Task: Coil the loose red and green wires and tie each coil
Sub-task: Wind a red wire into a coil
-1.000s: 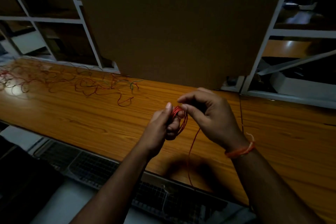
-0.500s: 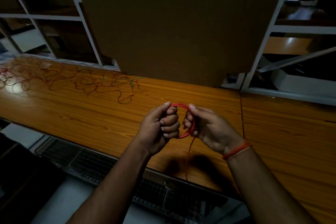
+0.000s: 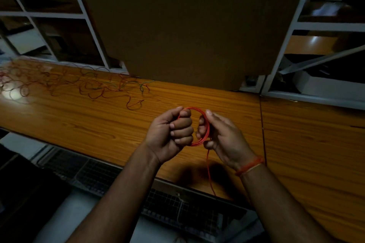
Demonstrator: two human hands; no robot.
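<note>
A small red wire coil (image 3: 206, 124) hangs between both hands above the wooden bench (image 3: 98, 124). My left hand (image 3: 171, 130) grips its left side in a fist. My right hand (image 3: 219, 134) holds the right side, fingers curled through the loop and thumb on top. The coil's free red tail (image 3: 209, 171) drops down past the bench's front edge. A tangle of loose red and green wires (image 3: 85, 85) lies spread over the bench at the far left.
A large brown cardboard sheet (image 3: 187, 25) stands upright behind the bench. White shelf frames (image 3: 94, 31) flank it on both sides. A wire mesh grid (image 3: 167, 203) lies below the bench's front edge.
The coil was bunched flat between pinching fingers; both hands have spread it open into a round loop, the left hand closing into a fist. The view shifted slightly.
</note>
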